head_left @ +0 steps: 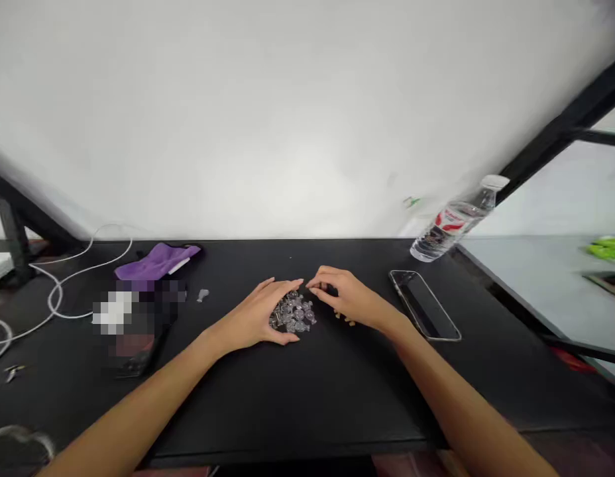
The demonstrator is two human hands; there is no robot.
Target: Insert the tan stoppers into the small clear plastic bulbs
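Note:
On the black table, my left hand point(260, 313) curves around the left side of a pile of small clear plastic pieces point(296, 314), thumb and fingers apart. Just right of the pile is my right hand point(340, 293), its thumb and fingertips drawn together; whatever may be between them is too small to make out. Several small tan pieces point(344, 318) lie beneath and beside my right hand, partly hidden by it.
A phone point(424, 305) and a water bottle point(451, 222) are on the right. To the left are a purple cloth point(156, 262), a single clear piece point(203, 295), a blurred-out dark object and white cables point(59, 285). A white wall rises behind.

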